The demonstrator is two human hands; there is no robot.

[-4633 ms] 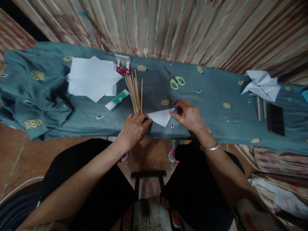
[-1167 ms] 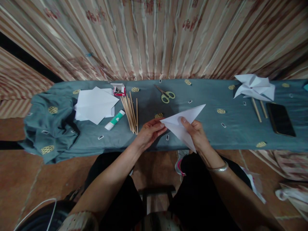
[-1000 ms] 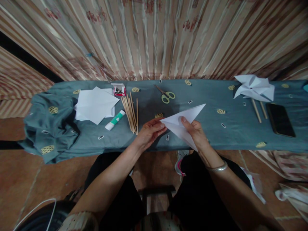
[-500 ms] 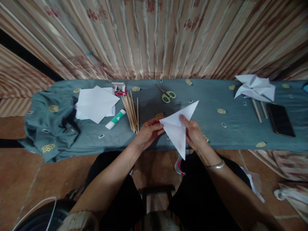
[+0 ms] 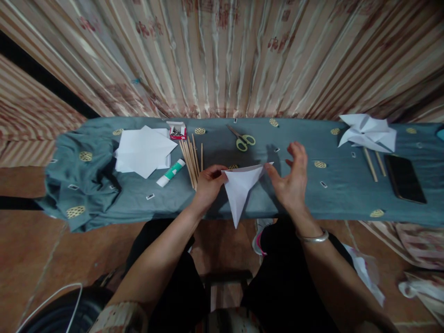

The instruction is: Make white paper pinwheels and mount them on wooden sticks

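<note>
A folded sheet of white paper [image 5: 241,187] hangs over the front part of the table, one point down and one to the right. My left hand [image 5: 210,185] pinches its left corner between thumb and fingers. My right hand [image 5: 291,178] is open beside the paper's right tip, thumb and fingers spread. The right thumb is close to that tip; whether it touches I cannot tell. Beyond the paper lie scissors [image 5: 242,140] with green handles. Left of them is a bunch of wooden sticks [image 5: 190,159].
A green and white glue stick [image 5: 171,173], stacked white paper [image 5: 144,150] and a red box of small metal pieces [image 5: 178,131] lie left on the cloth-covered table [image 5: 333,194]. Rightward are paper pinwheels [image 5: 368,132] with sticks and a black phone [image 5: 405,178]. A curtain [image 5: 222,60] hangs behind.
My right hand has let go of the folded paper and opened, moving up and right. The paper has turned in my left hand, its lower point swinging left.
</note>
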